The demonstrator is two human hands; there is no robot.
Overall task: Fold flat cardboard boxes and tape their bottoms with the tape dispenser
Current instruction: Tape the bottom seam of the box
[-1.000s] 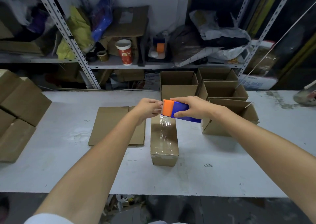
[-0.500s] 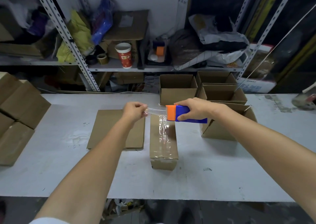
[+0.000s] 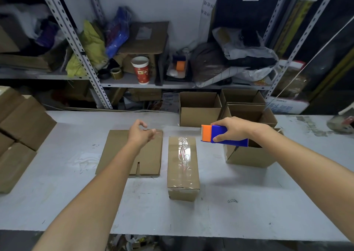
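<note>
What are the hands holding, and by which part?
Right hand grips the tape dispenser round its blue body; left hand seems to pinch the clear tape by its free end.

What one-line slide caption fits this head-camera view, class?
Right hand grips a blue-and-orange plastic tape dispenser, left hand pinching clear tape stretched from it near a taped brown cardboard box.

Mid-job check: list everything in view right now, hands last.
table: one, white, foreground.
taped box: one, brown, table centre.
flat cardboard: brown, left of taped box; sheet count unclear.
open boxes: four, brown, table's far right.
closed boxes: several, brown, left edge.
paper cup: one, red and white, shelf.
tape dispenser: one, blue and orange, in right hand.
tape strip: one, clear, from tape dispenser to left hand.
left hand: pinches tape strip, above flat cardboard.
right hand: grips tape dispenser.
</note>
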